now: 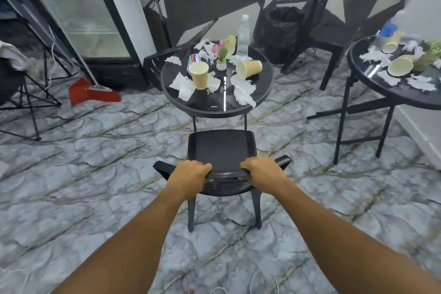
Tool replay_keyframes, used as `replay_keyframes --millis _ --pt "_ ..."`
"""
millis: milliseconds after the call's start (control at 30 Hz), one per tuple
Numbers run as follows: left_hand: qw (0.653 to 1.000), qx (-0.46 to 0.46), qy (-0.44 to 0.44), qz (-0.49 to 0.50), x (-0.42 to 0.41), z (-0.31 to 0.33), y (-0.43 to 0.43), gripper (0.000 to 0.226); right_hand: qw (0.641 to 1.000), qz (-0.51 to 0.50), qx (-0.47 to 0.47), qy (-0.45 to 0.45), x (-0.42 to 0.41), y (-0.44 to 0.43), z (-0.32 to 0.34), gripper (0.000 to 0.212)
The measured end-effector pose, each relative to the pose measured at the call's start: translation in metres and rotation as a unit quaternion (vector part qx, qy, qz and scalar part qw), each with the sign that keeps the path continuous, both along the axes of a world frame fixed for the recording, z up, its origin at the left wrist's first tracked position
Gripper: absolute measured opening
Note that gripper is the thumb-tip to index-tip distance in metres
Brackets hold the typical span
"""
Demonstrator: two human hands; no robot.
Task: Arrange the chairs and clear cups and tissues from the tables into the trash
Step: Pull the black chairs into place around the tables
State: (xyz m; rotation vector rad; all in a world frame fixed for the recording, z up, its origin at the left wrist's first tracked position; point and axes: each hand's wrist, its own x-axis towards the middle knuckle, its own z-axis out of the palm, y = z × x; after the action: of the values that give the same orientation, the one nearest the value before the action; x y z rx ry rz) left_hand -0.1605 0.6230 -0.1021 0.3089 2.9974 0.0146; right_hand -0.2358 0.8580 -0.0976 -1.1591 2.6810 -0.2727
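A black chair (222, 148) stands right in front of me, its seat facing a round black table (214, 107). My left hand (191, 175) and my right hand (262, 172) both grip the top rail of its backrest. On the table an upright paper cup (200, 74), a tipped paper cup (248, 69) and a third cup (231, 44) sit among crumpled tissues (183, 86). A second round table (381, 93) at the right carries more tipped cups (401, 66) and tissues. A black-lined trash bin (284, 31) stands behind the first table.
A water bottle (243, 36) and a small potted plant (221, 59) share the near table. Another black chair (152, 67) sits at its far left. A red dustpan (90, 94) lies on the marble floor by a glass-door fridge (78, 12). A tall black stool (334, 43) stands behind.
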Motion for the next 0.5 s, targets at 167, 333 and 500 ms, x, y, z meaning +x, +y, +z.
replay_keyframes --millis 167,333,500 --pt "0.997 0.023 -0.05 0.05 0.008 0.007 0.013 0.032 0.998 -0.015 0.023 -0.061 0.003 0.002 0.006 0.025" --pt "0.975 0.165 -0.127 0.078 -0.006 0.049 0.022 0.074 0.989 -0.061 0.011 -0.132 0.002 0.015 0.035 0.021" --pt "0.976 0.199 -0.073 0.048 -0.043 0.092 0.061 0.074 0.983 -0.151 0.012 -0.102 -0.002 0.052 0.075 0.059"
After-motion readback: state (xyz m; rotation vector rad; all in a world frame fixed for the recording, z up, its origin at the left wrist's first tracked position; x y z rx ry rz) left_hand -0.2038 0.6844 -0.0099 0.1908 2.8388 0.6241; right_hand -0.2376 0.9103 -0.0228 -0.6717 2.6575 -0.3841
